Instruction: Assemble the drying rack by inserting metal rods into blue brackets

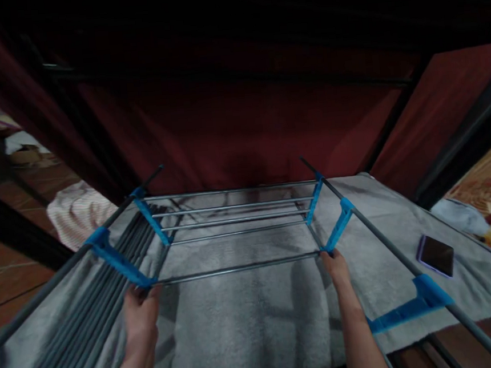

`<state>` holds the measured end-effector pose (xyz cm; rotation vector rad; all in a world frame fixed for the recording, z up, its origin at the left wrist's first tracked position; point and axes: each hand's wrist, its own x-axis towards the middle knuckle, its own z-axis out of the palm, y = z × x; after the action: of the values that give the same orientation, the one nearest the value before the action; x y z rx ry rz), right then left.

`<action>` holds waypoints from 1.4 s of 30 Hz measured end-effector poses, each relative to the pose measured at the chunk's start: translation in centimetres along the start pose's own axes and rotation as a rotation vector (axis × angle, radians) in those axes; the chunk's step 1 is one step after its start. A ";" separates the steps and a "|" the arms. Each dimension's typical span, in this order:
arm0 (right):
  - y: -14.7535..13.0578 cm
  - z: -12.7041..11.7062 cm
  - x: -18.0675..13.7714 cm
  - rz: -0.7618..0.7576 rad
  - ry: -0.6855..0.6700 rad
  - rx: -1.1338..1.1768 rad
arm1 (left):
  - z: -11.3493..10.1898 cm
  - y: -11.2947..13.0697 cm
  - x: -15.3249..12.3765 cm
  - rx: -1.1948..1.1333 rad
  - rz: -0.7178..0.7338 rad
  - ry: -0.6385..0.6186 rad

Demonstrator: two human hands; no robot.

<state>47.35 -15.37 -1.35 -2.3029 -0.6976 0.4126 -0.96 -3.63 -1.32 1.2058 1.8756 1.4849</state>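
Note:
A part-built rack (236, 269) of thin grey metal tubes joined by blue plastic connectors lies before me. My left hand (142, 316) is closed at the left end of the nearest cross tube, just under the left blue connector (121, 266). At that tube's other end, my right hand (336, 269) grips the joint below the right blue connector (337, 227). Several cross tubes (240, 220) span the far part between two more blue connectors. Nearer me on the right side tube sits another blue connector (411, 310). My fingertips are partly hidden by the joints.
Several loose grey tubes (96, 303) lie side by side at left on the grey blanket (249, 321). A phone (436, 255) rests at right. Dark posts (91, 140) and a red cloth (245, 138) enclose the far side. Striped cloth (78, 213) hangs at left.

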 end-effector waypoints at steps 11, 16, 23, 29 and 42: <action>2.0 0.3 1.1 0.039 0.026 -0.173 | 0.6 0.0 -0.4 0.360 -0.094 0.036; 3.0 -0.4 1.0 0.090 0.078 -0.233 | 1.1 0.0 -1.4 0.396 -0.098 0.053; 2.6 0.1 0.3 0.104 0.094 -0.234 | 1.0 0.2 -1.5 0.443 -0.121 0.079; 2.9 -0.1 0.0 0.133 0.129 -0.227 | 1.0 0.5 -1.7 0.477 -0.108 0.071; 1.5 0.2 -0.7 0.174 0.179 -0.246 | 2.0 0.6 -2.1 0.540 -0.165 0.078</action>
<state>47.27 -16.56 -2.51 -2.6061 -0.4825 0.2031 1.94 -4.32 -1.71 1.1840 2.4595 0.9768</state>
